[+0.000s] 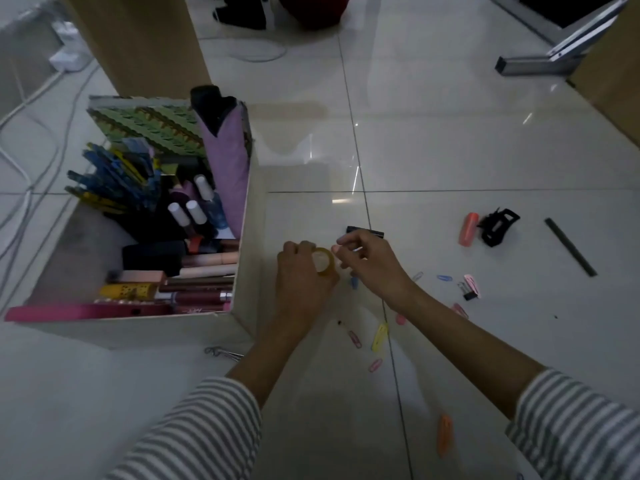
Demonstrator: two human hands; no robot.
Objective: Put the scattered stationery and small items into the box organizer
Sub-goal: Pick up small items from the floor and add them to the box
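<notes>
Left hand [301, 271]: closed around a yellowish tape roll [323, 260], the fingers curled over its rim.
Right hand [370, 265]: just to the right of the roll, with the fingertips bent toward it. I cannot tell if they pinch the tape end or only touch it.
Tape roll: in the left hand, above the floor [450, 150], not yet in the box.
Box organizer [247, 244]: to the left of the left hand, near it. It already holds many pens, small bottles, cosmetic tubes and a purple pouch.
Behind the right hand: a small black bar [365, 231], partly hidden by the fingers.
Right of the right hand: a blue paper clip [444, 278], a binder clip [467, 292], an orange tube [468, 229] touching a black claw clip [498, 226], and further away a dark ruler [569, 246].
Under the forearms: a pink paper clip [355, 339], a yellow hair clip [379, 337] and an orange hair clip [444, 434].
Progress: I judge the task to be more than half done, because the box is quite full.
Left to do: the roll and the dozen or so small items on the floor must go in.
</notes>
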